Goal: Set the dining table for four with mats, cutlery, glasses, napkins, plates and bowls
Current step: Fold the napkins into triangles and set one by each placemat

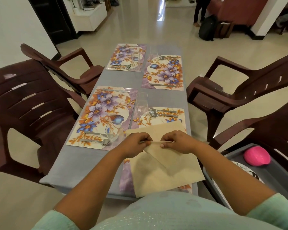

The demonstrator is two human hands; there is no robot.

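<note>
**Napkin being folded**

A cream napkin (165, 170) on the near right mat (158, 120) is pinched along a fold by the left hand (136, 143) and right hand (178, 141). At 4 o'clock, a grey tray (273, 173) holds a pink bowl (256, 156) and a half-hidden plate (246, 170). No writing can be read.
</note>
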